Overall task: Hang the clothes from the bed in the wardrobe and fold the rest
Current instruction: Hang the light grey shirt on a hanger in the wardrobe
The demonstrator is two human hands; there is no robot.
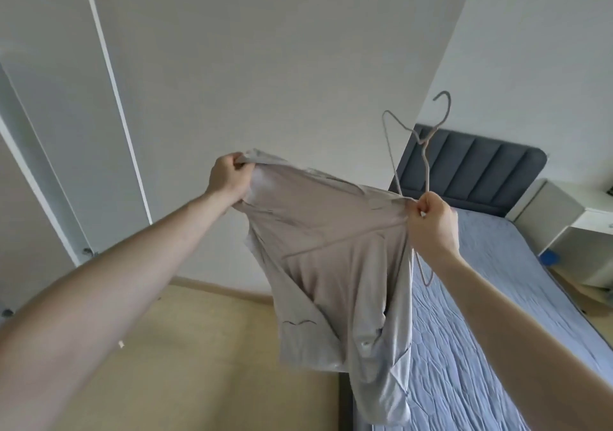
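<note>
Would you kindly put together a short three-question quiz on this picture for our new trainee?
1. True or false: the hanger is already fully inside the shirt.
2. Which hand holds both cloth and hanger? A) left hand B) right hand
3. Fill in: behind the shirt, on the right, lies the ____ with a blue quilted cover.

Key
1. False: most of the hanger, hook included, stands out above the shirt.
2. B: the right hand pinches the shirt and the hanger together; the left hand grips only the shirt's other top corner.
3. bed
</note>
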